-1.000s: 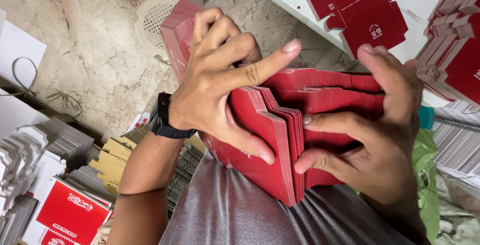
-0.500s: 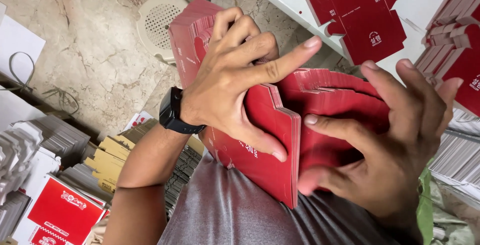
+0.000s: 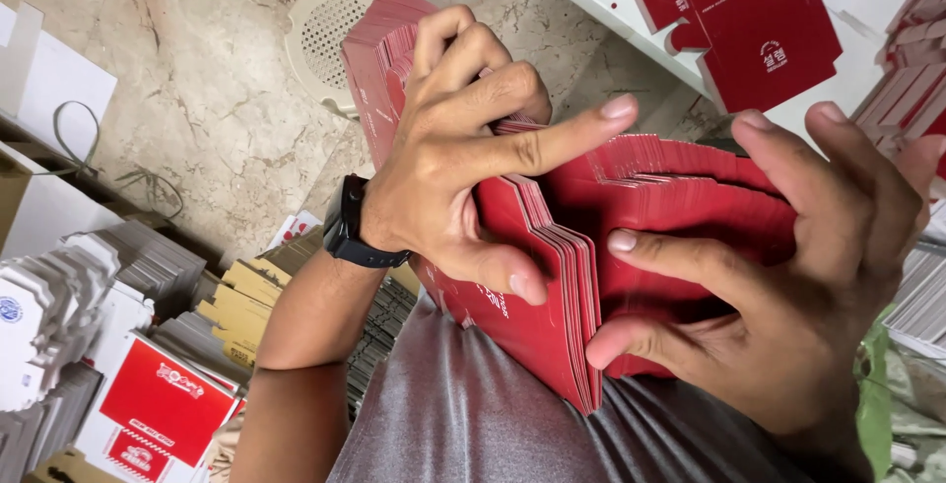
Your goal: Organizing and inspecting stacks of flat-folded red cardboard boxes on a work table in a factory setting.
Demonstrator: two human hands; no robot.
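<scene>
At frame centre, the left hand and right hand both clamp a thick stack of red cardboard blanks against the grey shirt. Loosened fingers could let blanks fan out and spill to the marble floor.

Thick stack of flat red die-cut carton blanks, edges aligned, held on edge, tilted, clamped between both hands against the torso.

Both hands around red carton stack
</scene>
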